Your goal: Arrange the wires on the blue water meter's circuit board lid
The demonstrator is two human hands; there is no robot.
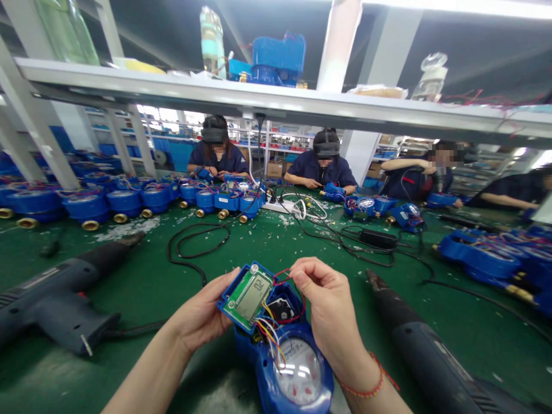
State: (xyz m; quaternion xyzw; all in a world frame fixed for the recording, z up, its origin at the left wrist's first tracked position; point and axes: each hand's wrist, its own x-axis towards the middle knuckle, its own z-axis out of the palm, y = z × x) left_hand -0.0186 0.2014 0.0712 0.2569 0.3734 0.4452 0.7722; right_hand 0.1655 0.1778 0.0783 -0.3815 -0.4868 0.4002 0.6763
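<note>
At the near edge of the green surface [267, 244], between two heat guns, a blue water meter [259, 368] lies with its round clear dial [299, 371] facing up. Above its open compartment, the left hand [207, 313] grips a blue-framed circuit board [245, 296], thumb along the edge, tilting it so that its lit-side digits show on the grey display [253, 296]. White, yellow and red leads [269, 333] run from the board down to the meter. The right hand [330, 305], a woven bracelet [366, 394] at its wrist, pinches a thin red wire [282, 276] between thumb and forefinger just beside the board. One heat gun [56, 299] lies at the left, the other heat gun [431, 356] at the right. Farther back, a white power strip [278, 206] and black cables [190, 259] lie between groups of blue meters [226, 201]. Across the surface, several people [321, 164] in dark clothing bend over more meters. Overhead, a white shelf [172, 92] bears bottles [211, 43] and a blue meter body [278, 60].
</note>
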